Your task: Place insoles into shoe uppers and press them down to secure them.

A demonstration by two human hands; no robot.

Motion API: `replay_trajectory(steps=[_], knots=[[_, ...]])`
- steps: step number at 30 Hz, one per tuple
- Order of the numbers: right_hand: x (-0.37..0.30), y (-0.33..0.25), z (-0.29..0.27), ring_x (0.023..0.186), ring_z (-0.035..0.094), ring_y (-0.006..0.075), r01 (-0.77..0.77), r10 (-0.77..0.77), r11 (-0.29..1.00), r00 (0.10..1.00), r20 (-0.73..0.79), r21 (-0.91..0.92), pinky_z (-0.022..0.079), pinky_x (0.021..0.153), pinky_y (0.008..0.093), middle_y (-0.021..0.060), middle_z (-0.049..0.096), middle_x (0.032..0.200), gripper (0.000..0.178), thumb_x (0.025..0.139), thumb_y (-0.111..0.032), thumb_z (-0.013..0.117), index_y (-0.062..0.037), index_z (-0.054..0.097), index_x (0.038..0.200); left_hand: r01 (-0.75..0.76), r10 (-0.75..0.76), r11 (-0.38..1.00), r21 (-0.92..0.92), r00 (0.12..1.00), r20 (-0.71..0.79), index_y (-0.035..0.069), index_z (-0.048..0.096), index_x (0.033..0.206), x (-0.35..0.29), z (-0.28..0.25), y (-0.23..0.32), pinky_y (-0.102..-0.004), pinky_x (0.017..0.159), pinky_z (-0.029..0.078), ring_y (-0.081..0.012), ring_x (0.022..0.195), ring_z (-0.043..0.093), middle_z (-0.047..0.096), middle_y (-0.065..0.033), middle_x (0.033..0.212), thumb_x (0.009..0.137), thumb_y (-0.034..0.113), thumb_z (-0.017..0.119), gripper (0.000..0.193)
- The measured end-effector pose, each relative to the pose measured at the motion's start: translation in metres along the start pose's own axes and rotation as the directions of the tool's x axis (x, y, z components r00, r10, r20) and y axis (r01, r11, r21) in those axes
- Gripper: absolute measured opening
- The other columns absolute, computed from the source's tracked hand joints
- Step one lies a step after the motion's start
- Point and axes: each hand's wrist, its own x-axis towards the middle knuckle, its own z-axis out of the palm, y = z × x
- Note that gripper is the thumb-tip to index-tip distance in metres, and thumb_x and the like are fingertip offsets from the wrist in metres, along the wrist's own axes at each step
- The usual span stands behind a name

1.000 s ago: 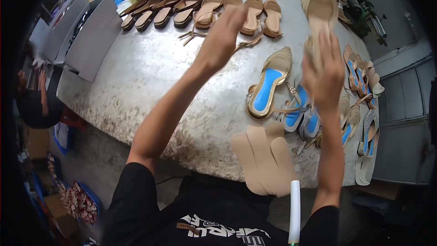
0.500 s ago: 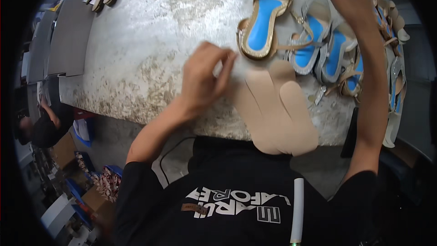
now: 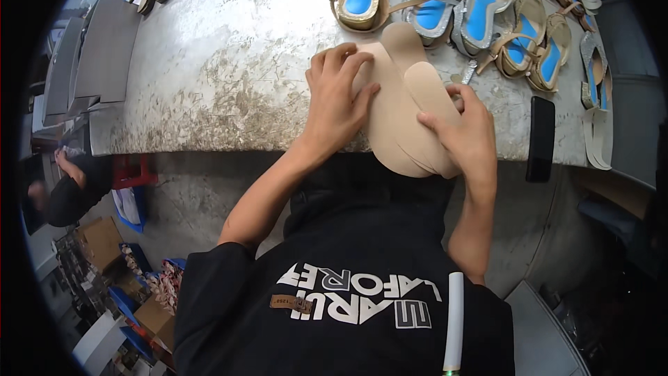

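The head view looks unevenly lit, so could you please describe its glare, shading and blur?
In the head view, pale glare whitens the grey tabletop, picture corners fall black, the co-worker at left looks blurry, and the beige insoles look sharper.

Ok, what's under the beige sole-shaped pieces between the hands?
The worn tabletop shows around the beige pieces, whose near ends reach past its edge, above dark clothing. Whatever lies directly beneath them is covered and can't be seen.

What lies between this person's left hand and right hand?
In the head view, overlapping flat, beige, sole-shaped sheets lie between the left hand and the right hand.
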Motion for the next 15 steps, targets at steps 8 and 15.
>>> replay_trajectory(steps=[8, 15], knots=[[-0.011, -0.005, 0.002, 0.097, 0.064, 0.0395, 0.089, -0.088, 0.995, 0.996, -0.025, 0.043, 0.050, 0.084, 0.0478, 0.0198, 0.068, 0.106, 0.038, 0.079, -0.015, 0.082, 0.0029, 0.064, 0.107, -0.045, 0.046, 0.998, 0.040, 0.998, -0.039, 0.008, 0.065, 0.121, -0.009, 0.003, 0.000, -0.0492, 0.106, 0.036, -0.0378, 0.127, 0.047, 0.057, -0.0163, 0.131, 0.085, 0.011, 0.076, 0.038], [0.046, -0.021, 0.024, 0.101, 0.064, 0.0434, 0.423, -0.427, 0.903, 0.871, -0.244, -0.074, 0.050, 0.086, 0.0494, 0.0247, 0.067, 0.107, 0.033, 0.079, -0.008, 0.081, 0.0057, 0.061, 0.102, -0.049, 0.049, 0.999, -0.003, 0.998, -0.032, 0.009, 0.065, 0.120, -0.008, 0.003, -0.001, -0.0494, 0.107, 0.036, -0.0386, 0.128, 0.047, 0.057, -0.0163, 0.133, 0.085, 0.011, 0.075, 0.037]])
